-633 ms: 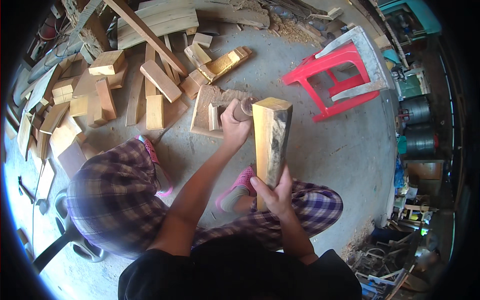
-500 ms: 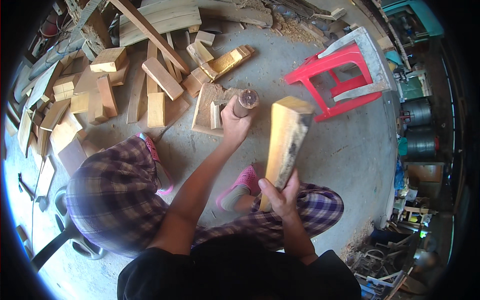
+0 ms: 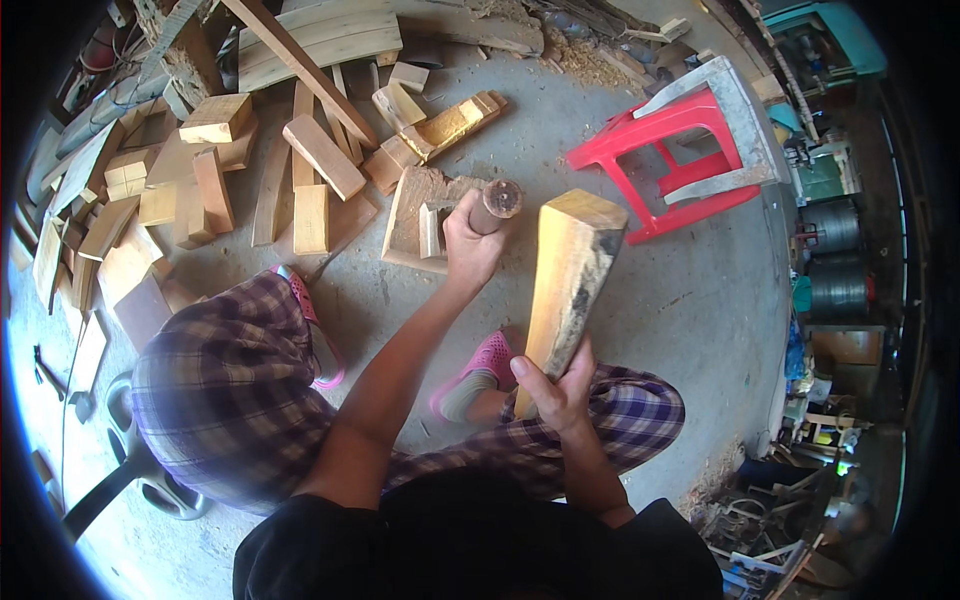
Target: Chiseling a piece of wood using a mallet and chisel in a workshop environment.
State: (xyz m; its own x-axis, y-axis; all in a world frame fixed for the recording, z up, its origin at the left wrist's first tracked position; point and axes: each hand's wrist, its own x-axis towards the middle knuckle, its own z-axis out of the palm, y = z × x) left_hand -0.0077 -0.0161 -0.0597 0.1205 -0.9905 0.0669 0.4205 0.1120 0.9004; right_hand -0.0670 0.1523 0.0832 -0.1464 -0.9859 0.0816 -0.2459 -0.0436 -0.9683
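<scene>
At the centre, the left hand (image 3: 472, 250) covers the lower part of the round wooden handle (image 3: 495, 206), so its far end is hidden. Most right-hand (image 3: 560, 396) fingers disappear behind the wooden billet (image 3: 574, 265). The lower edge cuts off the black shirt (image 3: 480, 550); the upper edge crops the rough post (image 3: 192, 58) at upper left. Lower-right clutter (image 3: 770, 530) is too small to tell.

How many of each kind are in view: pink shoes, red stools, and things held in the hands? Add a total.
Pink shoes: 2
Red stool: 1
Held things: 2 (round-ended brown handle in the left hand, thick wood block in the right hand)
Total: 5
</scene>
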